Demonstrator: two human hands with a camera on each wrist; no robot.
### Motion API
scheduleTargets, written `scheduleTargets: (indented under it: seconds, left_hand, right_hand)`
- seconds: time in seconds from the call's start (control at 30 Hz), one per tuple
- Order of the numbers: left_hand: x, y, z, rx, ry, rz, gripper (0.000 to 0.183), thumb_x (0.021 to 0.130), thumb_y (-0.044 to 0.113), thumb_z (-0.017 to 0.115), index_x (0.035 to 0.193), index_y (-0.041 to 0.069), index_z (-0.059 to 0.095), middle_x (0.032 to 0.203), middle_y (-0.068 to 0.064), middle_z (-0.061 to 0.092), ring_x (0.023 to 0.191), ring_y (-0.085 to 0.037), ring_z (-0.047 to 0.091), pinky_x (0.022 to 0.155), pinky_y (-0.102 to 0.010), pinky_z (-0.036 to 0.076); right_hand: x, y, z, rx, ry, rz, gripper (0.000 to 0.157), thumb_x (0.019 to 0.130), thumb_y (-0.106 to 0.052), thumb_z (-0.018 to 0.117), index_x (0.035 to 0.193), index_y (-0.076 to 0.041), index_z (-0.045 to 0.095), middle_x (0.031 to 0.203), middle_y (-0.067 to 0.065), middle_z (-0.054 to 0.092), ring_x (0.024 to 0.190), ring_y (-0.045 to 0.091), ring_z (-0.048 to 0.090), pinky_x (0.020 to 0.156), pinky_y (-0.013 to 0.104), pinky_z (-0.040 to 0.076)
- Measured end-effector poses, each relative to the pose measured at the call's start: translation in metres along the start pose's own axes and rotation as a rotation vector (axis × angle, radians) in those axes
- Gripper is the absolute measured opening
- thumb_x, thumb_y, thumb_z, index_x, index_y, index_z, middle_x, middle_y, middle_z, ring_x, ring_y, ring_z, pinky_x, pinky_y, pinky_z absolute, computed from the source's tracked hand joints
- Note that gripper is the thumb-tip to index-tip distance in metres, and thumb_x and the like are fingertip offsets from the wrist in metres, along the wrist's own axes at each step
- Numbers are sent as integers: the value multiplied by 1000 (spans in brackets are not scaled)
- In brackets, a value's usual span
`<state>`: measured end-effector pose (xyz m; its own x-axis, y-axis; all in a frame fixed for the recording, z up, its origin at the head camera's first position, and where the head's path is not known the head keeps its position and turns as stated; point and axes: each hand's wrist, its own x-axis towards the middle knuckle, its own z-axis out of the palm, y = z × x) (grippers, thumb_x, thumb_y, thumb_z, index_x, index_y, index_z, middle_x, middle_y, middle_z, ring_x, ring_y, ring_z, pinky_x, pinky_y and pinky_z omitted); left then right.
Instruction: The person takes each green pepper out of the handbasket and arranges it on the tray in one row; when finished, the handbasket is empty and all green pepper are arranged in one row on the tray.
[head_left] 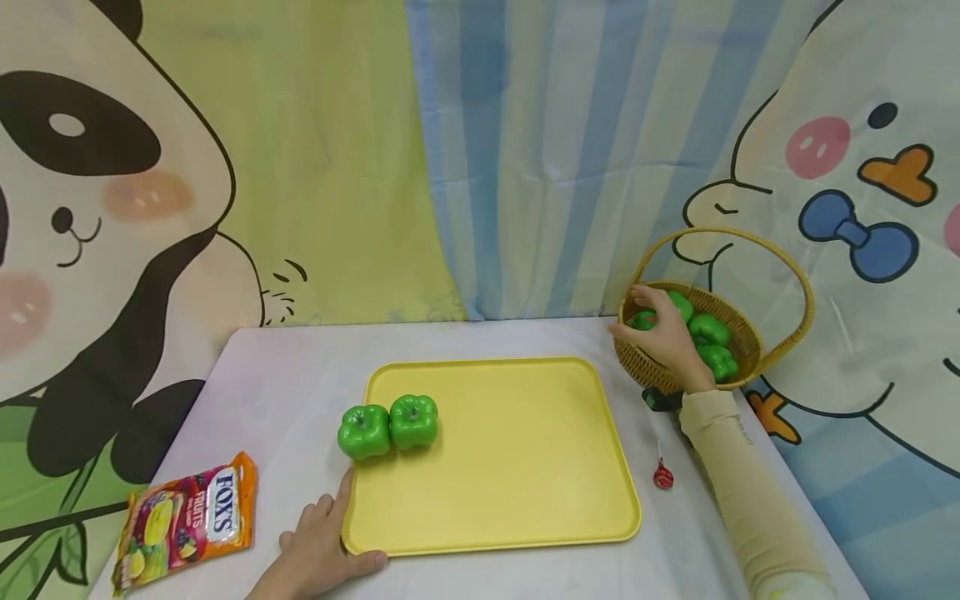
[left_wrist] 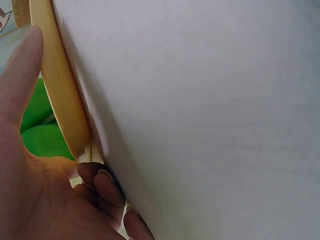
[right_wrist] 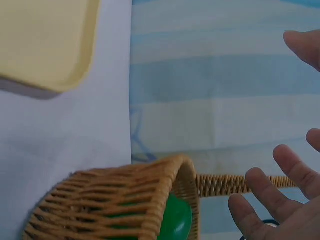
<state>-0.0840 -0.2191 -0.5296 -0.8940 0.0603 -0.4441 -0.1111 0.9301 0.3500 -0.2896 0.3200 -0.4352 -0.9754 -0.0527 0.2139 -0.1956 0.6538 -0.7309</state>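
Observation:
My left hand (head_left: 318,537) is at the near left corner of a yellow tray (head_left: 510,467), thumb stretched along its front edge and index finger along its left side. In the left wrist view, the other fingers bend beneath the rim. One green bell pepper (head_left: 413,422) sits on the tray's left part; beside it another green bell pepper (head_left: 364,432) overlaps the left rim. Over a wicker basket (head_left: 645,367) hangs my right hand (head_left: 663,333), fingers spread, nothing visible between them. Several green bell peppers (head_left: 708,330) lie inside the basket, partly hidden by that hand.
An orange and red candy bag (head_left: 187,525) lies at the table's left. A red lollipop (head_left: 663,477) rests right of the tray, near my right forearm. The basket's tall handle (head_left: 806,292) arches up on its right side. Printed curtains hang behind the table.

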Motion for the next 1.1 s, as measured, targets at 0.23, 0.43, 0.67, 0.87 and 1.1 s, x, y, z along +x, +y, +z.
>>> scheduleTargets:
  seconds: [0.23,0.43,0.67,0.87,1.1]
  left_hand:
    - [0,0,0,4,4,1,144,56,83,76,163,13,10,101,-6,49,90,-22,41,68,-44,34]
    - [2,-1,0,15,7,7,143,56,84,75,163,14,10,100,-5,49,90,-22,41,68,-44,33]
    - [1,-1,2,11,19,14,143,56,84,75,163,14,9,98,-5,48,88,-21,40,67,-42,32]
    - [1,-1,2,20,20,7,144,56,84,75,163,14,10,98,-5,48,88,-22,40,67,-43,33]
    - [1,1,1,17,3,-8,144,55,85,75,163,16,8,98,-5,48,88,-22,40,66,-43,32]
  right_hand:
    - [6,15,-17,-2,5,50,88,89,-43,75,155,-5,32,153,22,40,139,43,39,109,61,35]
    - [13,28,-27,-23,-9,71,88,90,-47,73,156,-7,32,154,22,40,140,43,38,111,59,35]
    - [18,40,-35,-37,-54,110,86,91,-50,71,156,-9,33,155,22,39,141,46,37,109,61,35]
    - [19,45,-44,10,-99,193,83,91,-51,70,156,-13,34,159,18,34,145,46,33,107,65,35]
    - [22,53,-51,-30,-132,206,86,89,-55,70,155,-12,35,161,19,32,144,46,33,106,66,36]
